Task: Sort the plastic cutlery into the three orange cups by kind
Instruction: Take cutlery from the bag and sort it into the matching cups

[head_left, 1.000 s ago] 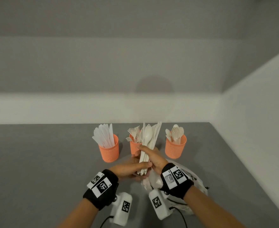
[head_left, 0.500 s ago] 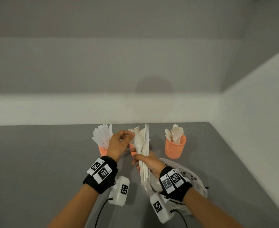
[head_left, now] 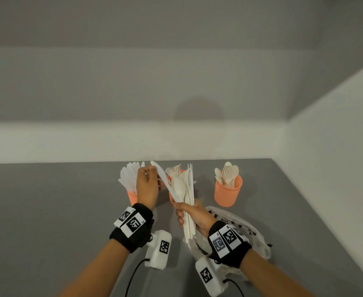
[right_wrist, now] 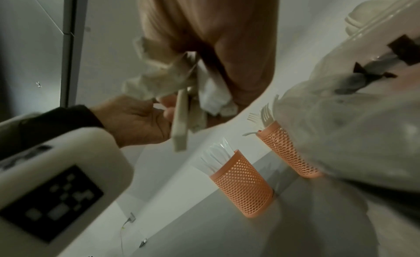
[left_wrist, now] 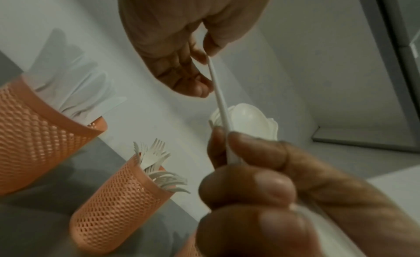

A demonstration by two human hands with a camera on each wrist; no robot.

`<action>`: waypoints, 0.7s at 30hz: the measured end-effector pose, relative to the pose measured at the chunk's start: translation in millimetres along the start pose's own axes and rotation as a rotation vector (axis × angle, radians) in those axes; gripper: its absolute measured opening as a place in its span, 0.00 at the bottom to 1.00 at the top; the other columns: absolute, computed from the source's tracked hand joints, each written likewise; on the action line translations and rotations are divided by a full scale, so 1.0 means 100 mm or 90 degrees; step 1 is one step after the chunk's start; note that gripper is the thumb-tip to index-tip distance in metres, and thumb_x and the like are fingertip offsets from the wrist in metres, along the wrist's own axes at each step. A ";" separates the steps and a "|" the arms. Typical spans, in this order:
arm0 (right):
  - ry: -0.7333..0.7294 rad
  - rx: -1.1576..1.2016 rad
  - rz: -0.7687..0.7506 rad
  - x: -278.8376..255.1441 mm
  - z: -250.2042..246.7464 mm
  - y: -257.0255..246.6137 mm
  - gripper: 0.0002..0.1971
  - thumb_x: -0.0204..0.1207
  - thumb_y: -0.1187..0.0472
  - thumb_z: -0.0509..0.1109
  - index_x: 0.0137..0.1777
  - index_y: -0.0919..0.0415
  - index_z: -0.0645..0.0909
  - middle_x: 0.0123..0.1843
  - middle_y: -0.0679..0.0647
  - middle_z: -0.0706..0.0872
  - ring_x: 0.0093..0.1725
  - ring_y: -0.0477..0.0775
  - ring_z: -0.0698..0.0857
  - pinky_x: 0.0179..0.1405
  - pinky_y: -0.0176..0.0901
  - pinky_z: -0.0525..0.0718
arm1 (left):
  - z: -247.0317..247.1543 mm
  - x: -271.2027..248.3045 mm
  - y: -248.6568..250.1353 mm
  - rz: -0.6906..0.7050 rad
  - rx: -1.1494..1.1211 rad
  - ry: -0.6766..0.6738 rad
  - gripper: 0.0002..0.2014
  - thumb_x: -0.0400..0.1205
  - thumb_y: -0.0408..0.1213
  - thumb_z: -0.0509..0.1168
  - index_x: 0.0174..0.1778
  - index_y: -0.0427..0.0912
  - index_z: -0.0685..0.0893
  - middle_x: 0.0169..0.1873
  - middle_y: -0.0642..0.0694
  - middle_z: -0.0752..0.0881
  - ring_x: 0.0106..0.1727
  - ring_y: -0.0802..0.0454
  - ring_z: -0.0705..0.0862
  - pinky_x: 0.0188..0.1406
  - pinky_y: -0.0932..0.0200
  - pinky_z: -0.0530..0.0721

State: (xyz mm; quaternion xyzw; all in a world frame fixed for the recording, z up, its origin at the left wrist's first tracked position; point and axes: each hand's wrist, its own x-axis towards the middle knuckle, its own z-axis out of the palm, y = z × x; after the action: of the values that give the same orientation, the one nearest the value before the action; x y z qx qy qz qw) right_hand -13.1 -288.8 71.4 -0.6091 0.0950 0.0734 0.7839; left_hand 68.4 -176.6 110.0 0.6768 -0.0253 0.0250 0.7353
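Head view: grey matte table (head_left: 47,211) meeting pale walls in a corner. Right hand (head_left: 194,215) wrapped round the lower ends of an upright bundle of white plastic cutlery (head_left: 187,189), spoon bowl facing out. Left hand (head_left: 147,187), just left of that bundle, pinching a knife (head_left: 162,179) near its blade, handle end slanting down into the right-hand grip. Half a second earlier no knife slanted clear of the bundle; now tilted apart from it. Beyond the left hand, orange cup of knives (head_left: 131,197); behind the bundle, cup of forks (head_left: 172,198), mostly hidden; off to the right, cup of spoons (head_left: 228,192). Under the right wrist, crinkled clear plastic bag (head_left: 249,236).

Left wrist view: thin white knife edge-on (left_wrist: 219,97), pinched between thumb and fingertips (left_wrist: 200,86) above, clamped in the right fist (left_wrist: 261,171) below. Mesh-walled, perforated cups alongside: knives (left_wrist: 29,135), forks (left_wrist: 118,203).

Right wrist view: blurred; flat handle ends (right_wrist: 181,124) jutting beneath the grip, the left hand (right_wrist: 138,121) beside them, mesh cups (right_wrist: 243,185) beyond.
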 end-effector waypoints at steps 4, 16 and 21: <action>0.043 -0.024 0.006 0.06 0.01 0.03 0.07 0.79 0.66 0.65 0.55 0.64 0.77 0.20 0.48 0.75 0.19 0.47 0.75 0.20 0.38 0.78 | 0.00 -0.05 -0.18 -0.007 0.138 -0.148 0.09 0.82 0.36 0.63 0.35 0.41 0.76 0.35 0.31 0.83 0.36 0.40 0.83 0.40 0.44 0.83; 0.280 -0.285 -0.118 0.10 -0.09 0.07 0.03 0.77 0.65 0.65 0.43 0.58 0.78 0.29 0.49 0.78 0.29 0.49 0.77 0.29 0.38 0.73 | -0.09 0.06 0.21 -0.053 -0.006 -0.023 0.11 0.85 0.46 0.56 0.39 0.46 0.73 0.27 0.48 0.69 0.22 0.57 0.66 0.13 0.70 0.65; 0.288 -0.520 -0.170 0.07 0.06 0.04 0.20 0.76 0.61 0.64 0.69 0.57 0.70 0.49 0.54 0.88 0.49 0.58 0.87 0.44 0.47 0.83 | 0.09 -0.27 0.02 -0.116 0.086 -0.285 0.19 0.75 0.53 0.69 0.49 0.40 0.78 0.27 0.50 0.79 0.17 0.62 0.69 0.13 0.70 0.63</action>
State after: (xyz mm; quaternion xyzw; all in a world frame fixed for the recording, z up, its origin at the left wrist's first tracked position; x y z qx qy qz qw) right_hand -7.3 -282.1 67.6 -0.8747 0.1474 -0.1305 0.4428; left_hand 41.6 -185.6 110.6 0.7129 -0.1249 -0.1899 0.6634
